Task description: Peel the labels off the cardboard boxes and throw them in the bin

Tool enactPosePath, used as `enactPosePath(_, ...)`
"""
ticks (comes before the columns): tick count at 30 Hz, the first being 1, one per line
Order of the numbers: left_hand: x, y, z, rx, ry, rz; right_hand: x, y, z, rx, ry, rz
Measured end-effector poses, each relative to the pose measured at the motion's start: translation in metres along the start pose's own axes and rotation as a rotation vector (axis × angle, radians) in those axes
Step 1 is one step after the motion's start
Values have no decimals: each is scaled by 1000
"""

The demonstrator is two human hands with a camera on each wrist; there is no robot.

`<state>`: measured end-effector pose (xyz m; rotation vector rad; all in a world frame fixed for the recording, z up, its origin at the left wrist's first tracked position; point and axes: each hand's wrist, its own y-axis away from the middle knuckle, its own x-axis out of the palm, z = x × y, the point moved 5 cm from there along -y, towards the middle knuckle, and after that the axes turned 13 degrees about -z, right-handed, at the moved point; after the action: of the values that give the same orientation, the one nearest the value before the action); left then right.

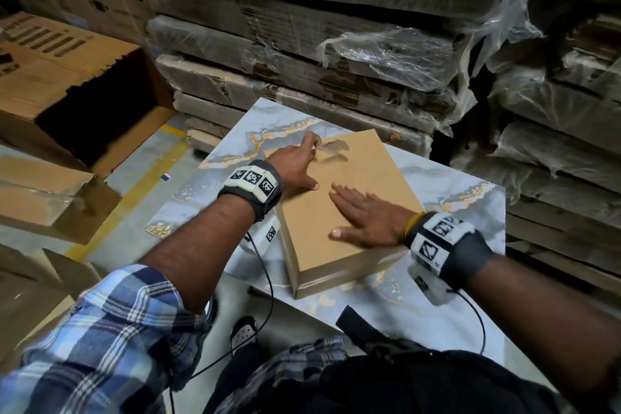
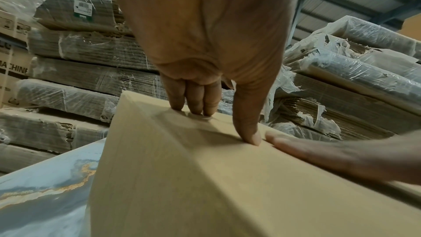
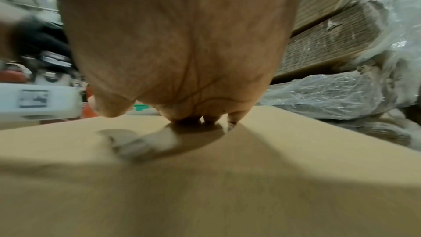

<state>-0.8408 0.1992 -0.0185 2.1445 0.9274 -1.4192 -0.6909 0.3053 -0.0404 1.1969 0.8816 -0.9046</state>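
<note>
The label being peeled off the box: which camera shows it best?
The head view: the label lifts at the box's far corner, pinched by the left hand. Right wrist shows a blurred grey patch; left wrist hides it behind fingers.

A plain tan box lies on a grey-blue, gold-veined marble tabletop; the sleeve is blue-and-white plaid.

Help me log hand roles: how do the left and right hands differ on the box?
The left hand pinches the part-lifted label near the box's far end; the right hand holds nothing. Left fingers curl; right fingers lie straight, palm flat nearer the person. Both touch the box top.
</note>
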Motion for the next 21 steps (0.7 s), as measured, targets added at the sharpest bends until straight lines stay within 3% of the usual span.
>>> enactPosePath(5, -1, -2, -3, 3, 12, 5, -19, -40, -10, 161, 16, -49)
enactPosePath(11, 0, 2, 1, 7, 4, 0, 12, 14, 7, -31, -26, 9)
enactPosePath(18, -2, -3, -1, 17, 4, 1, -16, -40, -4, 147, 4, -38)
enactPosePath(21, -1, 0, -2, 20, -5, -10, -5, -21, 11, 83, -28, -19)
